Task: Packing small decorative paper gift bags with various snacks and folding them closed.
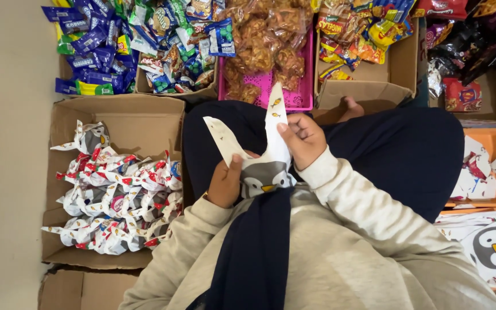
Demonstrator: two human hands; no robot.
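Paper penguin bag (pixel 262 166) | between both hands | left hand (pixel 224 183), right hand (pixel 302 138) gripping it

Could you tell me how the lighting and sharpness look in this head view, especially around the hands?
Head view: soft, even light with no hard shadows; the penguin-print paper bag held by the left hand and right hand is sharp. Glare shows on the clear snack packets in the pink tray. Top right corner is dark and murky.
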